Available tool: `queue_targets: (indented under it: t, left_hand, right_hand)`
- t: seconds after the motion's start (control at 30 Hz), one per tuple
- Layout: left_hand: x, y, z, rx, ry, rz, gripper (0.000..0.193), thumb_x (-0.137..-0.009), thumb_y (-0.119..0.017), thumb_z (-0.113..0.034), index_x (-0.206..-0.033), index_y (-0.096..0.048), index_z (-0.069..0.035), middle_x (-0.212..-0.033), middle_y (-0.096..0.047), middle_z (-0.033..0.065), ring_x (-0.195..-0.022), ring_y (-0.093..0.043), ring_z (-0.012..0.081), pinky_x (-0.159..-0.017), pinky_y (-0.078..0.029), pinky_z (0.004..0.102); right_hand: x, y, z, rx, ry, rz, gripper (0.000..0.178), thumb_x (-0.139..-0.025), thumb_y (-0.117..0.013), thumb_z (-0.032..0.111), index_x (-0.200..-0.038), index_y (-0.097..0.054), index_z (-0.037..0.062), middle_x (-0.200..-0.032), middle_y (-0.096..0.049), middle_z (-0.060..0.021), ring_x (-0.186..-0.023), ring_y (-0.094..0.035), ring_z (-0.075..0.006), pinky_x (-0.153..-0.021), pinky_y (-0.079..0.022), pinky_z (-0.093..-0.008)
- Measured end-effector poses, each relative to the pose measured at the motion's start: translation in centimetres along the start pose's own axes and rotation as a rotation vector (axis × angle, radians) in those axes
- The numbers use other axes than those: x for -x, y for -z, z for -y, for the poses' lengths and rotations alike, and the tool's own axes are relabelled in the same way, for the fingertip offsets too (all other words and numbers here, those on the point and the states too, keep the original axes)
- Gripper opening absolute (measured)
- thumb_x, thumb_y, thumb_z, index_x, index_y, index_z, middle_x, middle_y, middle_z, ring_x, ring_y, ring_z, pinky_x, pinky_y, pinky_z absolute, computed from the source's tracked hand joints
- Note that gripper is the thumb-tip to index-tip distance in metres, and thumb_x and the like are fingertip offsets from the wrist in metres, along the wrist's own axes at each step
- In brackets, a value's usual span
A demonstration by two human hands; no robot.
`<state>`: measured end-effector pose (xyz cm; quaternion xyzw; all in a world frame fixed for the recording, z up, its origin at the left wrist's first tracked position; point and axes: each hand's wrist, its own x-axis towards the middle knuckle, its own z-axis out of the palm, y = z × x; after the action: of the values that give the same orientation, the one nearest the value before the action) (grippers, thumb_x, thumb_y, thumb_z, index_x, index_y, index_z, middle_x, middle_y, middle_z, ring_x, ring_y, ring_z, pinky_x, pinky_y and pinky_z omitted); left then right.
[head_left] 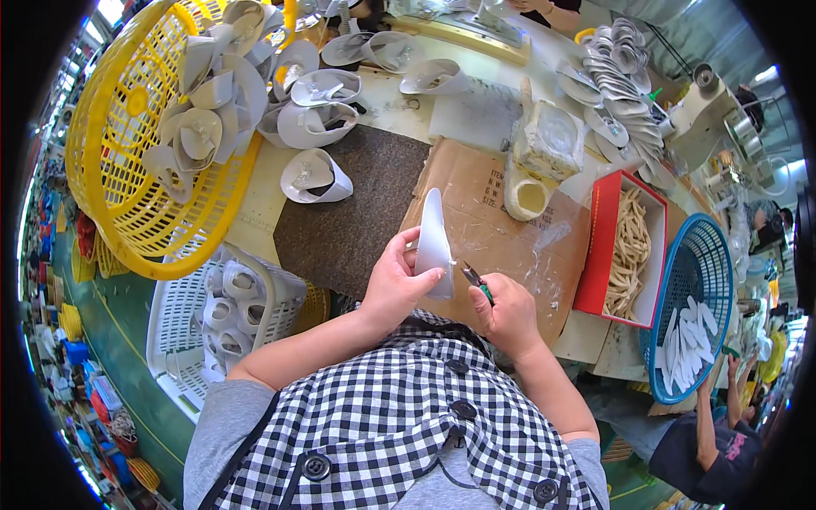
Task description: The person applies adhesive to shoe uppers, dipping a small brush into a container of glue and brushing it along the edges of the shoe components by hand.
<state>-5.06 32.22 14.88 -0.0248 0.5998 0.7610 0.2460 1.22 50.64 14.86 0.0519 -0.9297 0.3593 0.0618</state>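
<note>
A desk seen from above, crowded on every side. Beyond and to the left of the fingers, one large yellow basket tilts over the desk's left edge, heaped with too many curved white shoe pieces to count; about six more lie loose on the desk past its rim. Directly ahead of the fingers lie one dark brown mat and one flat sheet of cardboard, edge to edge; the strip of cardboard just in front of the hands is the only open room. Below and left of the fingers, one white crate holds about six white rolls. Far right of the fingers, one blue basket hangs past the desk's right edge with a small pile of white strips; between it and the fingers sits one red box packed with pale sticks. Beyond the box, one long row of overlapping white pieces runs along the far edge, and near it one whitish mould block.

The left hand holds one thin white pointed piece upright, its fingers pinching the lower edge, thumb in front. The right hand is curled tight around one small pair of snips, whose tips are just beside the white piece's lower right edge; whether they touch it cannot be told.
</note>
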Motion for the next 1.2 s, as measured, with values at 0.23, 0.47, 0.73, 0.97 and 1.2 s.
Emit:
queue_targets:
  t: [0.23, 0.47, 0.73, 0.97, 1.2]
  left_hand:
    - [-0.3, -0.3, 0.3, 0.01, -0.025, -0.001, 0.062, -0.081, -0.06, 0.005, -0.133, -0.027, 0.004, -0.108, -0.058, 0.0142, -0.099, -0.059, 0.0161, -0.088, -0.048, 0.0295]
    - [-0.3, -0.8, 0.0, -0.016, -0.017, 0.003, 0.062, -0.08, -0.062, 0.004, -0.132, -0.029, 0.005, -0.106, -0.059, 0.0138, -0.097, -0.06, 0.0156, -0.085, -0.049, 0.029]
    - [-0.1, -1.0, -0.1, -0.081, 0.043, 0.039, 0.061, -0.08, -0.063, 0.004, -0.132, -0.031, 0.005, -0.104, -0.06, 0.0132, -0.093, -0.061, 0.0153, -0.083, -0.05, 0.0285]
    - [0.5, -1.0, -0.5, -0.019, 0.052, 0.059, 0.061, -0.08, -0.061, 0.004, -0.132, -0.03, 0.005, -0.104, -0.06, 0.0135, -0.093, -0.061, 0.0152, -0.084, -0.05, 0.0286]
    - [0.4, -0.5, 0.3, -0.013, 0.002, 0.038, 0.059, -0.08, -0.061, 0.005, -0.131, -0.031, 0.005, -0.109, -0.059, 0.0143, -0.098, -0.06, 0.0164, -0.087, -0.049, 0.0294]
  right_hand:
    - [-0.7, -0.6, -0.3, 0.181, 0.057, 0.0, 0.029, -0.088, -0.056, 0.035, -0.081, -0.056, 0.0071, -0.074, -0.059, -0.0107, -0.068, -0.058, -0.0321, -0.061, -0.045, -0.0407]
    - [-0.9, -0.8, -0.5, 0.21, 0.075, -0.011, 0.031, -0.088, -0.056, 0.037, -0.08, -0.054, 0.0065, -0.072, -0.056, -0.0118, -0.066, -0.055, -0.034, -0.059, -0.043, -0.0416]
    - [-1.0, 0.0, -0.8, 0.296, 0.144, 0.019, 0.032, -0.086, -0.057, 0.038, -0.076, -0.052, 0.0078, -0.067, -0.054, -0.0094, -0.063, -0.055, -0.0302, -0.057, -0.043, -0.0399]
    - [-1.4, 0.9, -0.7, 0.236, 0.153, 0.132, 0.031, -0.087, -0.058, 0.032, -0.069, -0.049, 0.0078, -0.064, -0.054, -0.0093, -0.063, -0.056, -0.0294, -0.056, -0.044, -0.0404]
    - [-0.7, 0.8, -1.1, 0.119, 0.081, 0.182, 0.03, -0.087, -0.058, 0.03, -0.07, -0.05, 0.0069, -0.067, -0.055, -0.0114, -0.066, -0.057, -0.0325, -0.056, -0.045, -0.0413]
